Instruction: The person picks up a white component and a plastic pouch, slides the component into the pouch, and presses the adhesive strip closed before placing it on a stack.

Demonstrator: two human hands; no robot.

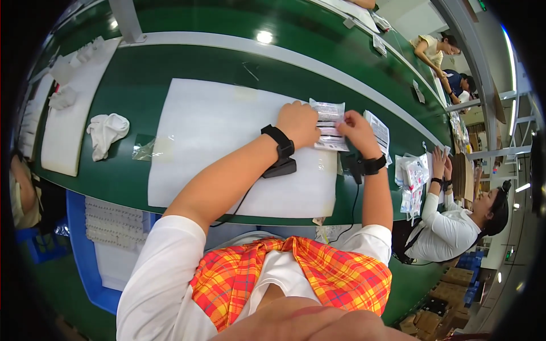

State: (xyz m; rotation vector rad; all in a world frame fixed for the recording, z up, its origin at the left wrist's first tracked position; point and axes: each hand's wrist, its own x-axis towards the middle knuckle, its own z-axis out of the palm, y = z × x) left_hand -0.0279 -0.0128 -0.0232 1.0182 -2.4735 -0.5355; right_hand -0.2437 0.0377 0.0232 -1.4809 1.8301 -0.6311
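The left hand [298,124] curls, knuckles up, at the left edge of a printed packet [330,120]; its fingertips are hidden, so its grip cannot be told. The right hand [358,133] pinches the packet's right edge between thumb and fingers. The packet lies at the far right corner of a white mat [222,131], its print too small to make out. The right wrist partly covers a second packet [379,132]. The green bench [139,71] cuts off a blue bin [81,244].
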